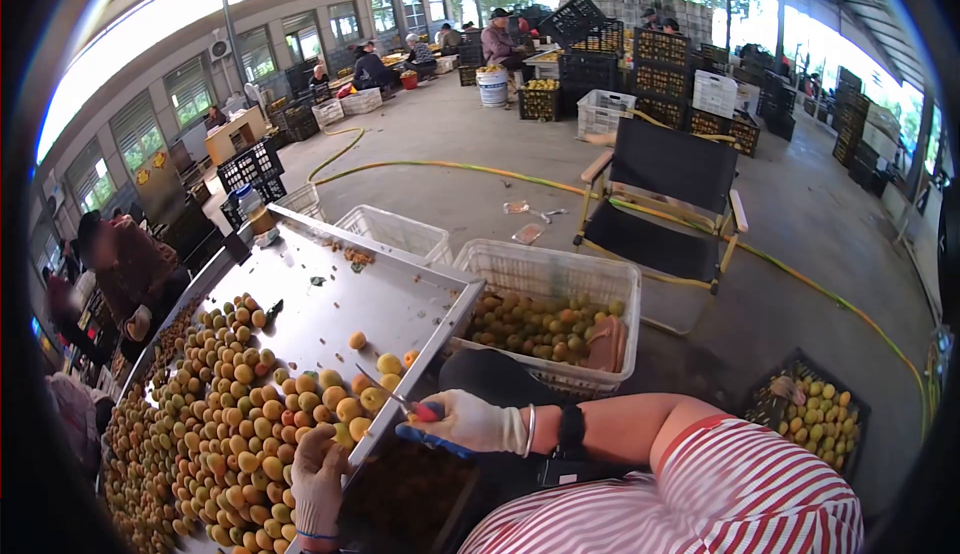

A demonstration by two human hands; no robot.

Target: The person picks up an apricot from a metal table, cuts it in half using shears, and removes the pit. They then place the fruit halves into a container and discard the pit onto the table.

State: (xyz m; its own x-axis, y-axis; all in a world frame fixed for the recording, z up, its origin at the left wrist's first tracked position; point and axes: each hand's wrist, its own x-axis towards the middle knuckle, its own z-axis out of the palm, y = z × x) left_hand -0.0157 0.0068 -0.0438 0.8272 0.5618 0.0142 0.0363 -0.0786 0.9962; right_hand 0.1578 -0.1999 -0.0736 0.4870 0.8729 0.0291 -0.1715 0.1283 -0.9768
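Observation:
My right hand (470,421), in a white glove with blue on it, is closed around the red handle of a small knife (388,386). Its thin blade points up and left over the metal table's rim. Lower down, my left hand (318,479), in a pale knitted glove, rests at the table edge against the fruit. Its fingers are curled, and whatever they may hold is hidden. Yellow-orange, apricot-like fruit (245,434) lies heaped across the metal table (330,284). Below the hands, a dark container (410,494) sits beside my lap.
A white crate (625,299) of greenish fruit stands beyond my right hand, with a brown object in it. Behind are a folding chair (655,214) and a yellow-green hose (470,169). A black crate of fruit (815,419) sits right. A co-worker (135,264) is at left; others are farther back.

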